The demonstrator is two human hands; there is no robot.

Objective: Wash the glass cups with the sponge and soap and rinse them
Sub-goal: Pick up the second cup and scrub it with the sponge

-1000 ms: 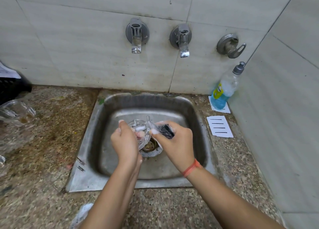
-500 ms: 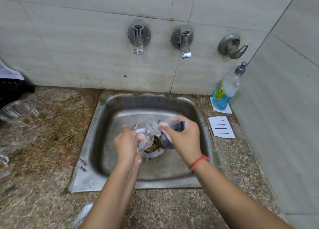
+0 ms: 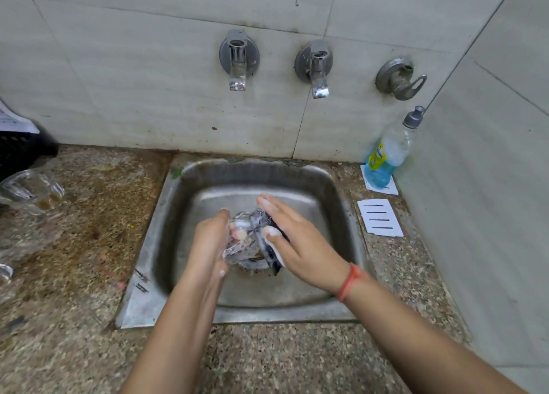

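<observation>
Over the steel sink (image 3: 166, 245) my left hand (image 3: 208, 242) grips a clear glass cup (image 3: 240, 239), tilted on its side above the drain. My right hand (image 3: 297, 239) presses a dark, soapy sponge (image 3: 269, 245) against the cup's right side, thumb on the sponge, fingers stretched out flat. Foam covers the fingertips of both hands. The bottle of blue dish soap (image 3: 386, 159) leans in the right corner. More glass cups (image 3: 29, 191) lie on the counter at the far left.
Two taps (image 3: 237, 64) (image 3: 318, 70) and a valve handle (image 3: 399, 80) stick out of the tiled wall above the sink; no water runs. A white slotted soap tray (image 3: 380, 217) lies right of the sink. A black basket (image 3: 17, 153) stands far left. Another glass (image 3: 4, 273) shows at the left edge.
My right hand has slid the sponge from the cup's rim onto its side and its fingers have opened flat. The cup has turned in my left hand.
</observation>
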